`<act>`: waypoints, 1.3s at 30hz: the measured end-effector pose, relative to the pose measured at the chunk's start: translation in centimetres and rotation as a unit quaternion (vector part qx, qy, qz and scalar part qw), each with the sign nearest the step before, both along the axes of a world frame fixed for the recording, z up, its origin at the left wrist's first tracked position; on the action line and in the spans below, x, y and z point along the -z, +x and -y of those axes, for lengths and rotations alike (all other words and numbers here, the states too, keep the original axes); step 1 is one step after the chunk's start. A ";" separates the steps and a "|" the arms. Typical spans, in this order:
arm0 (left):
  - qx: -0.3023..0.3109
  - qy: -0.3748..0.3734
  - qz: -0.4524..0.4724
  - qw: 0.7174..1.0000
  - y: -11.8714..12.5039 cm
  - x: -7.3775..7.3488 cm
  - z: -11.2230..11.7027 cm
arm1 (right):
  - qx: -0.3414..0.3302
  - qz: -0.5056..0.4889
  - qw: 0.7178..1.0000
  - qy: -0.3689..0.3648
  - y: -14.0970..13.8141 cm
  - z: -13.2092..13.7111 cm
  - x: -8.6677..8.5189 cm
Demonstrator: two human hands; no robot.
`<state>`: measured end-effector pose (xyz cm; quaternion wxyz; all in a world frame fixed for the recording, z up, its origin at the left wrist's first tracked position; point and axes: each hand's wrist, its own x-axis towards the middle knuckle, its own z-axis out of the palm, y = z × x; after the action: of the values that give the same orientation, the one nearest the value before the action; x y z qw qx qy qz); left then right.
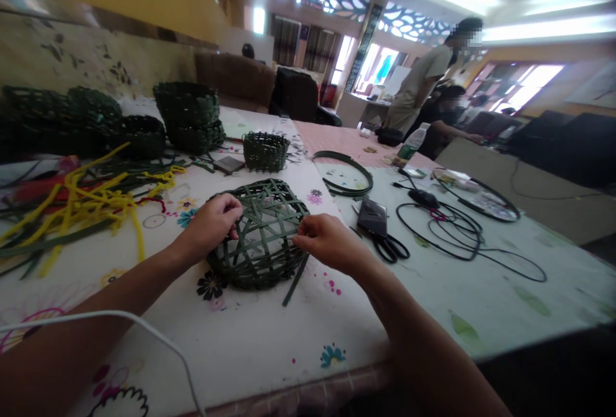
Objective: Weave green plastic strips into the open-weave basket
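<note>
A dark green woven basket (262,237) of flat strips lies on the flowered tablecloth in front of me, its open lattice facing up. My left hand (219,218) is closed at the basket's upper left edge, fingers curled against the weave. At the right edge my right hand (320,237) pinches the weave between thumb and fingers. One loose strip end (296,282) sticks out from the basket's lower right side, below my right hand. What exactly lies between my fingertips is partly hidden.
Finished green baskets (187,115) stand at the back left, with a small one (265,151) nearer. Yellow and green strips (96,205) lie in a heap on the left. To the right are a coiled strip (344,173), scissors (392,248), cables (462,237) and a bottle (414,144). Other people (418,83) are beyond.
</note>
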<state>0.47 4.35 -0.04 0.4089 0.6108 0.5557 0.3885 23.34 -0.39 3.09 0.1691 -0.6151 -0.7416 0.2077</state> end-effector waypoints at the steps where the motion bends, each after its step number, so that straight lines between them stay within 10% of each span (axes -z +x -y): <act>1: -0.001 0.000 0.000 1.000 0.0 0.0 0.0 | 0.001 -0.006 1.000 -0.013 0.0 -0.1 -0.1; 14: 0.005 0.009 0.004 1.000 -0.1 0.4 0.0 | -0.136 0.055 0.968 0.206 0.5 0.7 1.1; 39: -0.070 -0.012 0.082 0.994 0.5 0.5 0.5 | -0.064 0.058 0.972 0.217 -0.3 0.0 2.7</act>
<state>0.97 3.82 -0.57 0.4328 0.5314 0.5661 0.4580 23.05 -0.43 0.38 0.2415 -0.5257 -0.8155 0.0161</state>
